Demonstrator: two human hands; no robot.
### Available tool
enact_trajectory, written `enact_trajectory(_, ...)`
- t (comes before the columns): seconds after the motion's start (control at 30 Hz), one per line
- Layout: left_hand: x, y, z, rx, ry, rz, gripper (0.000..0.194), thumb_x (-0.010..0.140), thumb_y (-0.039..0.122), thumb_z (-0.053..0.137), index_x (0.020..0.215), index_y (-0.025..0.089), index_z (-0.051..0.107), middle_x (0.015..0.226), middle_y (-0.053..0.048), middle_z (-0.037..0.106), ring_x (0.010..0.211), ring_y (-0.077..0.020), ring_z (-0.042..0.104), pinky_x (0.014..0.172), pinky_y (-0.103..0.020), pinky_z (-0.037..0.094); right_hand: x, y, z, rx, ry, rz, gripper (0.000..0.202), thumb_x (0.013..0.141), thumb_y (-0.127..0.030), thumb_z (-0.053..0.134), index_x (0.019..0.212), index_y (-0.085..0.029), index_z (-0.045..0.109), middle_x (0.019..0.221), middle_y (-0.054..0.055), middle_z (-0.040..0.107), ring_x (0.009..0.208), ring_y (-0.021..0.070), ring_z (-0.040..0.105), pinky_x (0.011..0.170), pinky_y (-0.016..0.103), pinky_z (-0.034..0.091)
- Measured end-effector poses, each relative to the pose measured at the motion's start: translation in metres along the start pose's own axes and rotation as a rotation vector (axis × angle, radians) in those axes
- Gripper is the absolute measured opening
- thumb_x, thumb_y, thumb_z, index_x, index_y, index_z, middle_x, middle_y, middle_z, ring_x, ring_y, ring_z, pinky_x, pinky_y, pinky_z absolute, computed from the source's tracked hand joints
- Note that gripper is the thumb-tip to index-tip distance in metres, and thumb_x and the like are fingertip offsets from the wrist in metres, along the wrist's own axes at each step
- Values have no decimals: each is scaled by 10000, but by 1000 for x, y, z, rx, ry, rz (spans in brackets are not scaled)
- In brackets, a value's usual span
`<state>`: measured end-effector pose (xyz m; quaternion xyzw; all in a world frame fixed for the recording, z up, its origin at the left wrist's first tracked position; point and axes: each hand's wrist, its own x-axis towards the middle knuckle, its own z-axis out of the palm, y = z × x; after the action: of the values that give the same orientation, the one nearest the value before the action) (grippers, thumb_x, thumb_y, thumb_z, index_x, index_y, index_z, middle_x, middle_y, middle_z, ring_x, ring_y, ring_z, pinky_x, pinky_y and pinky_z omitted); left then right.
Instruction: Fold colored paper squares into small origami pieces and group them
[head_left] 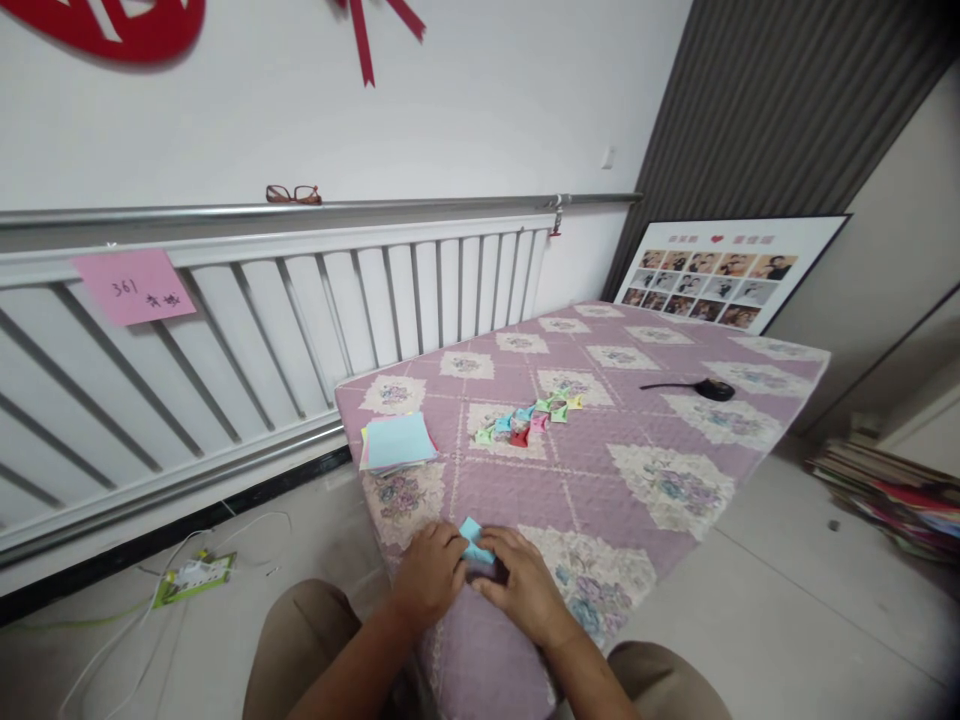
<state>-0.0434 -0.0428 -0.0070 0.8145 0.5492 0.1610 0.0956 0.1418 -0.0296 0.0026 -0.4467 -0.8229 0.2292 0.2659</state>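
A small piece of folded light-blue paper (474,540) is held between my two hands at the near end of the table. My left hand (433,572) grips its left side with bent fingers. On the other side, the fingers and thumb of my right hand (523,580) pinch it. The fingertips hide part of its edges. Beyond my left hand lies a stack of square paper sheets (400,440), light blue on top, with pink and yellow edges showing. Farther in, several small folded paper pieces (519,438) in green, blue, pink, red and yellow stand in a cluster.
A purple flowered cloth covers the table (577,465). A black round object with a thin handle (714,389) lies at the right. A white radiator (442,290) runs along the left, with glasses (293,195) on the pipe above. A power strip (195,578) sits on the floor.
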Motion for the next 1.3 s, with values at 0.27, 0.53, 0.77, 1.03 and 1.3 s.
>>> enact_trajectory(0.27, 6, -3, 5, 39, -11, -30, 195, 909, 224, 471, 1055, 233, 601, 1067, -28, 573, 1009, -198, 484, 923, -349, 376, 7, 8, 12, -56, 116, 15, 285, 741, -122, 566, 992, -224, 656, 1110, 49, 645, 1062, 202, 547, 950, 344, 395)
enact_trajectory(0.53, 14, -1, 3, 27, 4, -60, 268, 932, 194, 394, 960, 205, 660, 994, -57, 619, 974, -212, 502, 893, -365, 380, 12, 9, 16, -115, 152, 1, 288, 791, -113, 525, 998, -243, 679, 1075, 60, 654, 1023, 234, 556, 900, 377, 414)
enact_trajectory(0.77, 11, 5, -12, -68, 12, -58, 257, 904, 156, 385, 937, 184, 638, 970, -60, 621, 973, -198, 512, 907, -354, 370, 5, -1, 9, -55, 170, -15, 217, 884, -233, 453, 917, -227, 667, 931, 55, 673, 907, 215, 586, 833, 347, 429)
enact_trajectory(1.03, 2, 7, -29, -252, -160, -79, 198, 869, 204, 401, 810, 173, 588, 785, 13, 639, 720, -129, 573, 606, -216, 392, -8, -15, -13, 382, -8, 204, 257, 870, -359, 430, 772, -198, 605, 682, -8, 606, 644, 150, 549, 603, 239, 425)
enact_trajectory(1.3, -1, 9, -13, -202, -179, -114, 157, 847, 227, 458, 839, 176, 606, 877, -34, 633, 844, -180, 557, 762, -285, 385, -14, -11, -3, 8, 36, 132, 158, 803, -212, 476, 743, -215, 622, 779, 17, 646, 778, 181, 578, 750, 296, 389)
